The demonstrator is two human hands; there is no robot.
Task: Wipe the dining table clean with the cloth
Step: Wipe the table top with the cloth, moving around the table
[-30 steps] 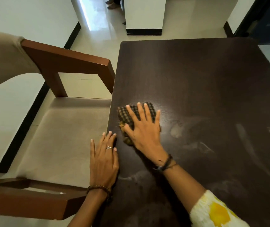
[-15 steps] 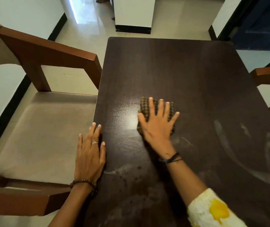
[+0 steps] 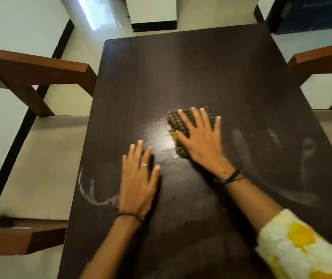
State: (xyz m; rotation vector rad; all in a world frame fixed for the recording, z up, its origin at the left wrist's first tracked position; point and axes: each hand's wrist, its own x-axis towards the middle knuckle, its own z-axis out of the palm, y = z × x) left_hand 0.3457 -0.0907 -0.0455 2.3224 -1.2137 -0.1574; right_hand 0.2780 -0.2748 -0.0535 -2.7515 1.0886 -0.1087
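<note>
Grip state, right hand: palm down, fingers spread flat and pressed onto one folded checked cloth, with no pinch and no curl around the fabric. Grip state, left hand: palm down, fingers extended and slightly fanned, resting flat on the bare tabletop and holding nothing. Two hands are in view. The cloth lies near the middle of the dark wooden tabletop, mostly covered by the right palm, with its far edge and left edge showing past the fingers. The left hand sits just beside and nearer than the right hand, apart from the cloth. One ring is on a left finger; dark bands circle both wrists. The right forearm enters from the lower right in a white and yellow sleeve; the left forearm enters from the bottom edge. A wet sheen shows between the hands. Pale smear marks lie right of the cloth, and one curved whitish streak lies left of the left hand. Two wooden chairs stand at the tabletop: one left chair, one right chair.
</note>
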